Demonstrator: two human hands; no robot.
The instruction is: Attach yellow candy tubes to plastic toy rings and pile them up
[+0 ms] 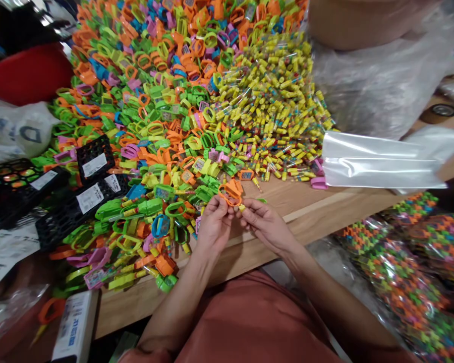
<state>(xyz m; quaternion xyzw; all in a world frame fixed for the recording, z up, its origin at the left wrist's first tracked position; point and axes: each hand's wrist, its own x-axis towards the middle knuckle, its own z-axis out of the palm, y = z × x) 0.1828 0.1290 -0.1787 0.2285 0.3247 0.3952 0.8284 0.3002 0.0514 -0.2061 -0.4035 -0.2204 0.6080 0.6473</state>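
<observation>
My left hand (214,225) and my right hand (267,225) meet above the front of a wooden table (306,217). My left fingers pinch an orange plastic ring toy (230,193). My right fingertips hold a small yellow tube (242,206) against that toy. Behind my hands spreads a large heap of orange, green and pink plastic ring toys (166,101). A pile of yellow candy-like tubes in clear wrappers (272,106) lies to its right. Loose green and orange toys (147,237) lie beside my left hand.
Black plastic crates with white labels (87,212) stand at the left, above printed papers (7,247). Clear plastic bags (382,161) lie at the right table edge. Filled multicoloured bags (408,267) sit below that edge. Orange-handled scissors (49,312) lie at the lower left.
</observation>
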